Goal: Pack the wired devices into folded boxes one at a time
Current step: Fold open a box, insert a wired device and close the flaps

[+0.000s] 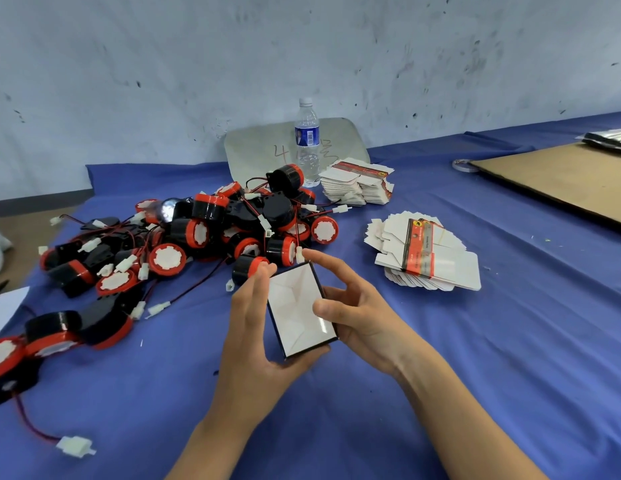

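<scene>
Open folded box [298, 306] sits between left hand [248, 327] and right hand [357, 310], both gripping its sides

Both bare forearms reach forward over the counter and meet at a small open cardboard box, white inside with dark outer walls [297, 306]. The left hand [250, 327] cradles its left side and near corner, fingers straight. The right hand [361, 313] holds its right side, thumb hooked over the rim, fingers arched above.
</scene>
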Action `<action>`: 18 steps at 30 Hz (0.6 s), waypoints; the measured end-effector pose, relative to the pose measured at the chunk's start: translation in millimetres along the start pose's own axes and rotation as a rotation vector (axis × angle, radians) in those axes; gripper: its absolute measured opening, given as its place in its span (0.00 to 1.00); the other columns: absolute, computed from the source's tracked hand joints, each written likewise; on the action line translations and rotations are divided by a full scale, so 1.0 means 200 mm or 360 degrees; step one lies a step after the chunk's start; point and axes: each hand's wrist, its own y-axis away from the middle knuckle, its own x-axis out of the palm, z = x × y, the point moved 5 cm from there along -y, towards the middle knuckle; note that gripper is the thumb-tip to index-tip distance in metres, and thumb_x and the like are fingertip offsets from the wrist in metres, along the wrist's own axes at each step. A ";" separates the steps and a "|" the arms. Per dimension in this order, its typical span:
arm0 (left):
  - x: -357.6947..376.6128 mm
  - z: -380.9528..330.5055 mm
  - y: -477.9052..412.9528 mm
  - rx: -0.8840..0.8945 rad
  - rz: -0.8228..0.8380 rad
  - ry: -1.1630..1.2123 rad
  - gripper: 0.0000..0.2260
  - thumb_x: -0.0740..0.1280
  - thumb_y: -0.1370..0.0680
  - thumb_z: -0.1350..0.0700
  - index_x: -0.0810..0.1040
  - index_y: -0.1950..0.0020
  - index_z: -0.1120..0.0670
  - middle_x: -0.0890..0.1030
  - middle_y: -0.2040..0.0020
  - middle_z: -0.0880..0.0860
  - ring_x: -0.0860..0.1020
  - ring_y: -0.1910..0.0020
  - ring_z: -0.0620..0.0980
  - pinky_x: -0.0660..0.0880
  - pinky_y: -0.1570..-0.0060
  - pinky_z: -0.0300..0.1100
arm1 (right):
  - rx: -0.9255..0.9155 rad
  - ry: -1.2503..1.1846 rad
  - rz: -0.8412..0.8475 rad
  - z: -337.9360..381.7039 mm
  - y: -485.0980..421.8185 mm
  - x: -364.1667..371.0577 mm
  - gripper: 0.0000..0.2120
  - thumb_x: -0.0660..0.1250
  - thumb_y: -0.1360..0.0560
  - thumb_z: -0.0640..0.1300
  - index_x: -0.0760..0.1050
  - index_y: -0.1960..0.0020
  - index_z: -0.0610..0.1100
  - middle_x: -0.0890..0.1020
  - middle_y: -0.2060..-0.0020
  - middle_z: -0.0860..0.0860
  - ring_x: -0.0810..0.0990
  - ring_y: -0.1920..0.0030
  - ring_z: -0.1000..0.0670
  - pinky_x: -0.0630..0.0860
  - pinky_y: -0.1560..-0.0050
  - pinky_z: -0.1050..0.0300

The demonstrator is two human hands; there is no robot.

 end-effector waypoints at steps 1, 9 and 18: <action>0.00 0.01 0.00 0.0001 -0.0002 0.0005 0.46 0.73 0.31 0.44 0.47 0.22 0.40 0.61 0.26 0.50 0.59 0.25 0.48 0.58 0.32 0.27 | -0.0010 0.0012 -0.0008 0.00 0.00 0.00 0.35 0.75 0.35 0.40 0.70 0.31 0.57 0.79 0.47 0.37 0.81 0.50 0.41 0.78 0.50 0.48; 0.06 0.12 0.03 -0.0209 0.0264 -0.0075 0.53 0.79 0.36 0.44 0.46 0.23 0.36 0.51 0.30 0.31 0.58 0.32 0.27 0.70 0.52 0.24 | -0.0110 0.0414 -0.0051 0.02 0.01 -0.01 0.35 0.74 0.32 0.34 0.70 0.33 0.63 0.83 0.54 0.45 0.82 0.57 0.48 0.79 0.57 0.56; 0.06 0.26 0.07 -0.0895 0.0238 0.0473 0.25 0.76 0.36 0.40 0.66 0.47 0.42 0.79 0.50 0.44 0.80 0.48 0.42 0.78 0.44 0.48 | -0.0799 0.1874 -0.0153 0.02 0.04 0.09 0.21 0.57 0.18 0.45 0.62 0.28 0.61 0.79 0.51 0.59 0.76 0.54 0.57 0.72 0.52 0.66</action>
